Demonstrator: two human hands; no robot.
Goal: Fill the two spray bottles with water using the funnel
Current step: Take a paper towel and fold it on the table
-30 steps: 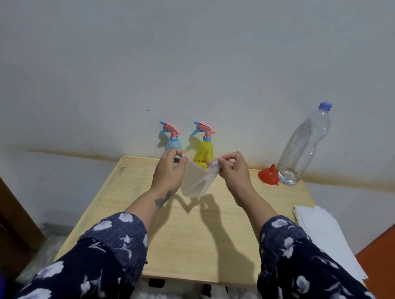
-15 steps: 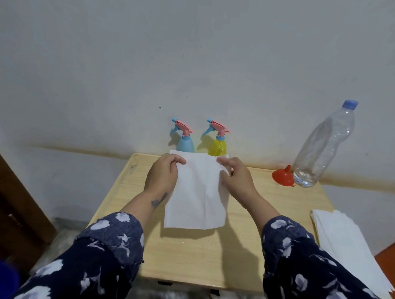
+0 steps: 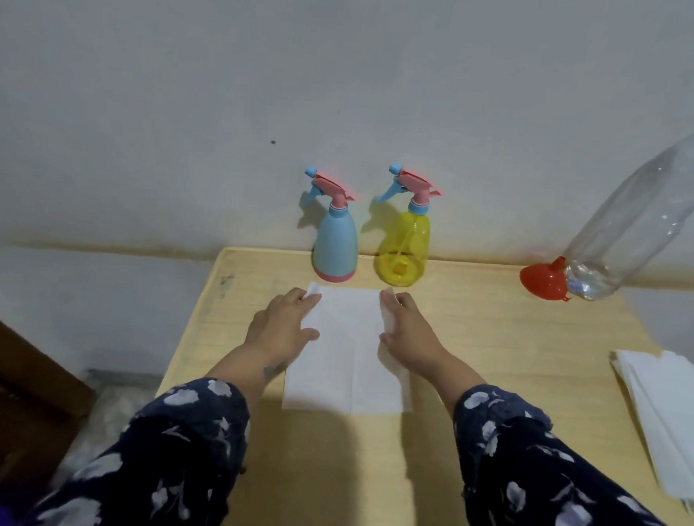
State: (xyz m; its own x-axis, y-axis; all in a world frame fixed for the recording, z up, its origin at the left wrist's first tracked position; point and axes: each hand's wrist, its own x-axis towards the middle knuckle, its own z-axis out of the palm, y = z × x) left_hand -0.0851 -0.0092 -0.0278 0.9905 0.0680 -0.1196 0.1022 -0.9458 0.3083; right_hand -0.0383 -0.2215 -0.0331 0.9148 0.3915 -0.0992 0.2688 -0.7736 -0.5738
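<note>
I have both hands flat at the far corners of a white paper sheet (image 3: 346, 352) lying on the table (image 3: 494, 345): the left hand (image 3: 282, 328) pins the left edge, the right hand (image 3: 404, 331) the right, fingers spread loose and pressing, not pinching. I judge this step to be laying a mat for spills, so I want the sheet smooth and square, just short of the blue spray bottle (image 3: 335, 244) and yellow spray bottle (image 3: 403, 246) standing capped at the wall. The red funnel (image 3: 543, 279) sits far right, touching the clear water bottle (image 3: 640, 224). A paper stack (image 3: 669, 420) lies at the right edge.
</note>
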